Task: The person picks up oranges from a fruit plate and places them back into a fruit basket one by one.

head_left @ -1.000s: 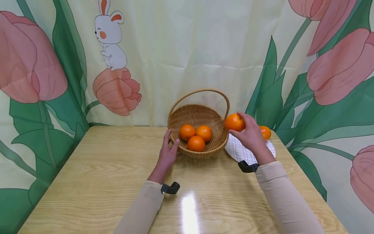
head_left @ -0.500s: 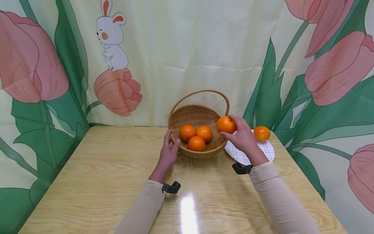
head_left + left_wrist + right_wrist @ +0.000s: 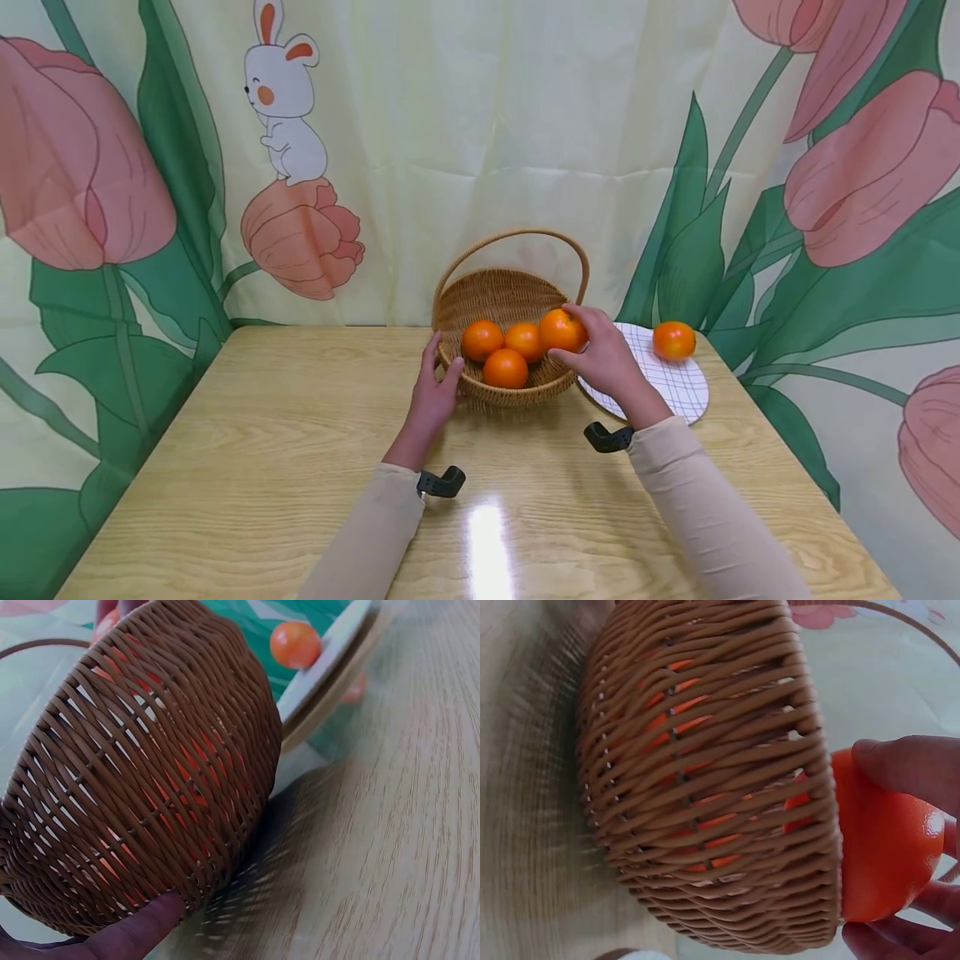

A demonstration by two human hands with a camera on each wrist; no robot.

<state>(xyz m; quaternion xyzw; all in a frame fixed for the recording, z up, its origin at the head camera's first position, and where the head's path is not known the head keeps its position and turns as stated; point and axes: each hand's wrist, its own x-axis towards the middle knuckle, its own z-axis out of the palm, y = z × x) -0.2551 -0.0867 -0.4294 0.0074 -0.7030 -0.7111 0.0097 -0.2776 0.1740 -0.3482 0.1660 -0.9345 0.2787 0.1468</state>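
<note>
A wicker basket (image 3: pixel 540 387) with an arched handle holds several oranges, among them a front orange (image 3: pixel 506 369). My left hand (image 3: pixel 431 398) rests against the basket's left side with thumb and fingers spread. In the left wrist view, one digit (image 3: pixel 146 926) lies along the outside of the weave; the other fingers are mostly hidden. My right hand (image 3: pixel 609 358) grips another orange (image 3: pixel 561 331) between thumb and fingers, inside the right rim at the height of the oranges there. In the right wrist view, this held orange (image 3: pixel 889 840) is partly behind the rim.
Right of the basket lies a round white plate (image 3: pixel 678 392) with a blue grid pattern, one orange (image 3: pixel 674 341) on it. A wooden table (image 3: pixel 300 467) carries everything. Behind hangs a curtain (image 3: pixel 420 167) printed with tulips and a rabbit.
My right hand has carried its orange leftward and slightly down, from beside the basket's right rim to inside it. The left hand and basket have stayed in place.
</note>
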